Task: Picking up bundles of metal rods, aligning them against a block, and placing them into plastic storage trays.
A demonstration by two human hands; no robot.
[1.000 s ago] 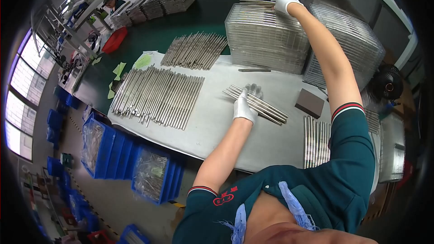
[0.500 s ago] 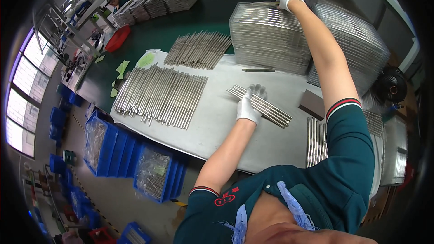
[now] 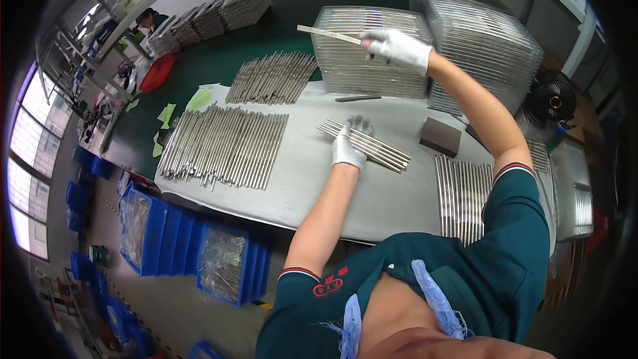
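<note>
In a white glove, my left hand (image 3: 347,146) is closed around several slim shiny metal rods (image 3: 385,151), held at a slant over the middle of the pale table covering. My right hand (image 3: 399,50), gloved too, is raised in front of a stack of clear plastic trays (image 3: 372,70). Its fingers pinch the end of a thin, pale metal strip (image 3: 325,32) that points to the left. Beneath that stack, a short dark strip (image 3: 359,98) lies on the covering. Right of my left hand sits a dark brown block (image 3: 440,137).
Metal rods lie in a wide row (image 3: 222,146) at left, a darker row (image 3: 271,78) behind it, and another row (image 3: 458,193) by my right side. A second tray stack (image 3: 482,53) and a black fan (image 3: 555,96) stand at right. Blue bins (image 3: 163,233) stand below the front edge.
My right hand has come down and left from the top of the tray stack, now with the strip out in front. My left hand keeps its rods; the whole view has shifted slightly.
</note>
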